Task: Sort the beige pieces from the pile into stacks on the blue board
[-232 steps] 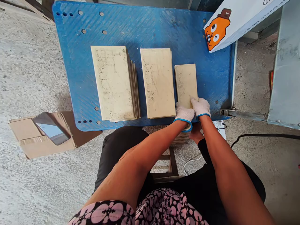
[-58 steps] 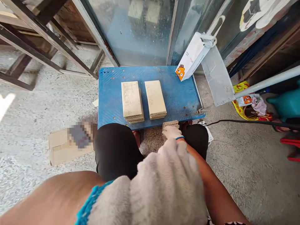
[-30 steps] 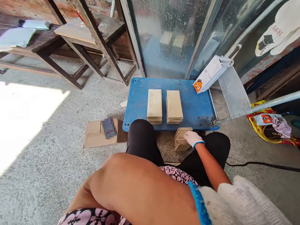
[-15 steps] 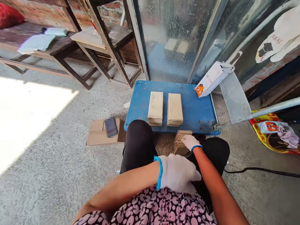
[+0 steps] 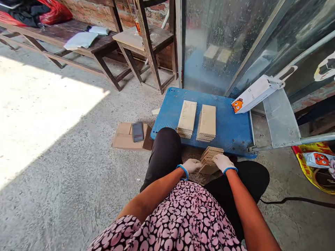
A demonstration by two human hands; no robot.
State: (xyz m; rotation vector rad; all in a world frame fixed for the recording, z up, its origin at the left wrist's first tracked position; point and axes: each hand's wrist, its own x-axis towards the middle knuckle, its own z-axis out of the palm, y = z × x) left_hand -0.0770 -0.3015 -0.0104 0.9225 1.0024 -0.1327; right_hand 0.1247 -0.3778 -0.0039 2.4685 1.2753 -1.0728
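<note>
- Shirt [image 5: 183, 219] with a pink floral print lies nearest, short of both hands; black trousers [image 5: 166, 150] flank them.
- Left hand [image 5: 192, 166], in a pale knit glove with a blue cuff, has its fingers curled at the left side of a stack of thin tan boards [image 5: 211, 156]; whether it grips or merely brushes them, I cannot tell.
- Right hand [image 5: 224, 163], gloved alike, has its fingers on the right side of that stack; how far they close on it is not clear.
- The stack stands between the hands, its layers stepped and uneven.
- Step in hand, as I judge it: steadying this ragged stack from both sides. The next move seems to call for even pressure from opposite sides, so the edges line up and no layer slips out.
- Black cord [image 5: 295, 199] runs across the floor, right of the right hand.
- Carton [image 5: 123, 136], well left of the left hand, bears a blurred dark object [image 5: 138, 131].
- Blue worktop [image 5: 230, 120], just beyond the hands, carries two neater board stacks, the left stack [image 5: 187, 116] and the right stack [image 5: 208, 120], set apart.
- White bag [image 5: 253, 94] leans beyond the right hand.
- Wooden chair [image 5: 157, 36] and wooden bench [image 5: 104, 43] stand far off, beyond the left hand.
</note>
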